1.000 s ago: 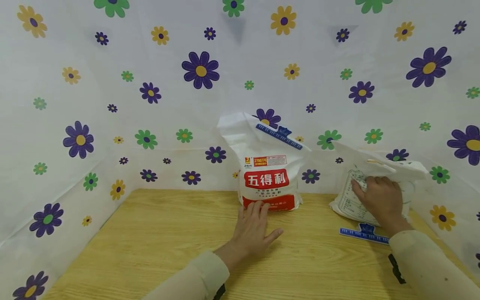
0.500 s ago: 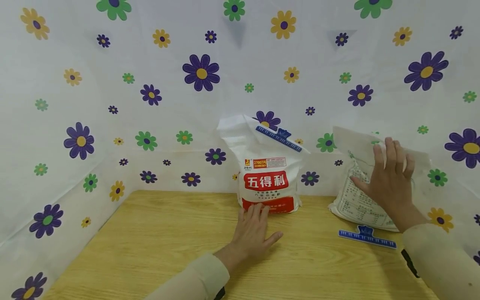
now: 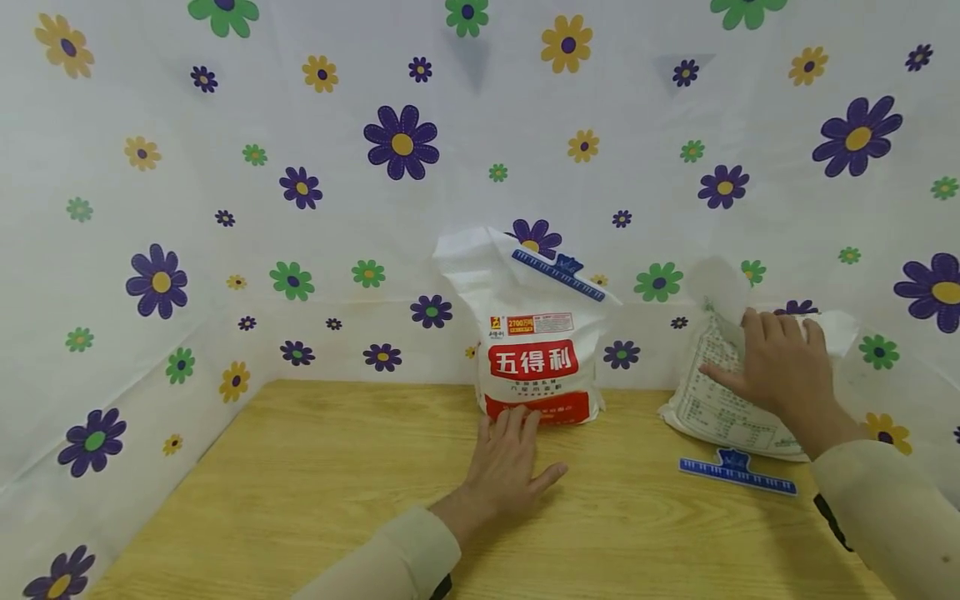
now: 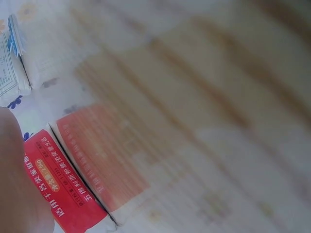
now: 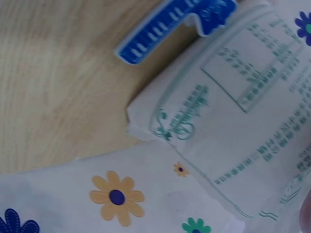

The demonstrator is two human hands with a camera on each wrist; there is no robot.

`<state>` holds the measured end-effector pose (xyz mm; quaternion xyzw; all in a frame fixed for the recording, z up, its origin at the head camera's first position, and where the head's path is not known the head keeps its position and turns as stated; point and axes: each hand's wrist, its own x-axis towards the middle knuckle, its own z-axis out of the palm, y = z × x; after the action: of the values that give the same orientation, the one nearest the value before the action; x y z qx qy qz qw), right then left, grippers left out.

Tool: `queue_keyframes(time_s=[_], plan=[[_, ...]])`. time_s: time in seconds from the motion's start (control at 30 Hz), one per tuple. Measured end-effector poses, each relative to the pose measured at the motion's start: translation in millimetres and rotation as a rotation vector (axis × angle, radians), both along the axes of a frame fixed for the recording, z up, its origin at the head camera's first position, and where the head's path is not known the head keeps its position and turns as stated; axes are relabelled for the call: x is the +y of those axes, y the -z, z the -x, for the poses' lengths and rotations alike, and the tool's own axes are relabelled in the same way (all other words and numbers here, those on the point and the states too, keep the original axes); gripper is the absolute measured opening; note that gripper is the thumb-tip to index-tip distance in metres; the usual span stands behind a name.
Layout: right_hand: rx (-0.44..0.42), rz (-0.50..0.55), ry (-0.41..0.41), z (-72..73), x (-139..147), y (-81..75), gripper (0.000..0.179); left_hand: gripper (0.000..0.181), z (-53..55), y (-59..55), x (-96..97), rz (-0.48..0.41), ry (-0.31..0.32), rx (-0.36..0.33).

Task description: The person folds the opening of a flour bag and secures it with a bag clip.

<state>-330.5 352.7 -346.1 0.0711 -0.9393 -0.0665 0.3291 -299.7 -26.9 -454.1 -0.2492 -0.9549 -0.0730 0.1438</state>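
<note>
A white flour bag (image 3: 534, 360) with red print stands against the back covering, a blue keyboard-patterned clip (image 3: 558, 273) across its slanting top. My left hand (image 3: 504, 471) lies flat on the table, fingertips at the bag's lower front edge; in the left wrist view part of it shows beside the bag's red base (image 4: 68, 182). At the right leans a second white bag (image 3: 720, 404) with green print. Over its upper part my right hand (image 3: 791, 367) spreads, thumb out and fingers bent slightly forward. A second blue clip (image 3: 738, 473) lies before this bag.
A wooden table (image 3: 337, 483) carries both bags. White sheeting with printed flowers (image 3: 401, 142) rises behind and along both sides. In the right wrist view the loose clip (image 5: 160, 29) lies close to the green-printed bag (image 5: 233, 111).
My right hand first let go of the green-printed bag's folded top and rose with fingers up, the top springing upright. Now its fingers have come down over the top again. My left hand stays put.
</note>
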Motion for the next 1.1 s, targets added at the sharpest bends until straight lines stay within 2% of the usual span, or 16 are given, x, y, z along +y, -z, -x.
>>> queue_keyframes(time_s=[0.13, 0.2, 0.33, 0.53, 0.6, 0.73, 0.9, 1.1], plan=[[-0.062, -0.023, -0.003, -4.8, 0.7, 11.3, 0.092, 0.079, -0.9, -1.6, 0.3, -0.001, 0.000, 0.001], [-0.060, -0.028, -0.015, -4.5, 0.9, 16.3, 0.090, 0.079, -0.8, -1.9, 0.1, -0.006, -0.001, -0.001], [-0.011, -0.042, -0.047, -0.3, 1.0, 24.4, 0.074, 0.080, 0.1, -1.9, -0.1, -0.011, -0.004, -0.006], [0.124, -0.059, -0.132, 4.6, -1.0, 33.8, 0.050, 0.081, -1.6, -2.0, 0.5, 0.004, -0.002, -0.015], [0.145, -0.046, -0.159, 6.1, -1.7, 34.5, 0.047, 0.081, -1.4, -1.6, 0.5, 0.008, -0.004, -0.009], [0.124, -0.030, -0.194, 7.4, -0.4, 33.8, 0.043, 0.081, 0.9, 0.4, 1.4, 0.007, -0.007, 0.005], [0.124, -0.051, -0.249, 6.7, 0.2, 32.6, 0.046, 0.079, 1.8, 0.3, 1.0, -0.001, -0.003, 0.022], [0.147, -0.057, -0.304, 5.7, 1.8, 36.2, 0.042, 0.080, 1.3, -0.1, 2.9, -0.014, 0.008, 0.049]])
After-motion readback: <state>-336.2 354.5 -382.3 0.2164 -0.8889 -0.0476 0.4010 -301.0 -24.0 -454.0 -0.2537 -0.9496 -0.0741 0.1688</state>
